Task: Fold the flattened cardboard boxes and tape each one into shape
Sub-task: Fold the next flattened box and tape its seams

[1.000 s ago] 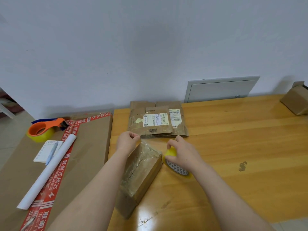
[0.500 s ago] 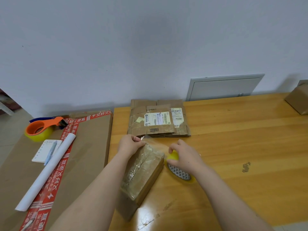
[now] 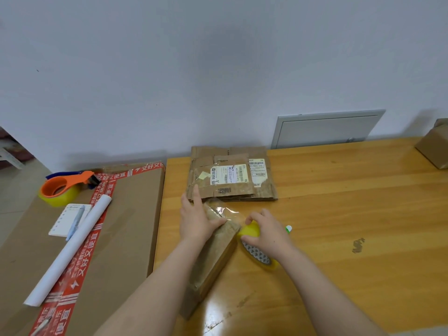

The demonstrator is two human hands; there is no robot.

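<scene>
Whereas half a second ago the left hand [image 3: 197, 220] was bunched in a loose fist at the far end of the folded box [image 3: 213, 253], it now lies flat with fingers spread, palm pressing down on the box's taped top near the centre of the frame. The clear tape strip [image 3: 228, 213] between the hands has shortened and sits lower, stretched glossy and wrinkled from the box's far corner toward the right hand [image 3: 265, 232]. That hand is curled around the yellow tape roll [image 3: 257, 253], gripping it just right of the box as before; the roll's core shows a grey triangle pattern, and its rim rests on the tabletop [image 3: 339, 214].

The box is a long brown cardboard block, its upper face dulled by crinkled transparent tape, lying diagonally from lower centre toward the middle. Just beyond it, a stack of flattened boxes [image 3: 232, 175] with creased, torn kraft surfaces and white shipping labels lies against the wall. The tabletop is glossy orange-toned wood with a dark scuff at right. At left, a large flat carton [image 3: 126, 226] edged in red printed tape carries an orange tape dispenser [image 3: 65, 189], a small spiral notepad [image 3: 64, 220] with a pen [image 3: 75, 221], and a white paper roll [image 3: 70, 251]. Another cardboard box [image 3: 435, 146] sits at the far right edge.
</scene>
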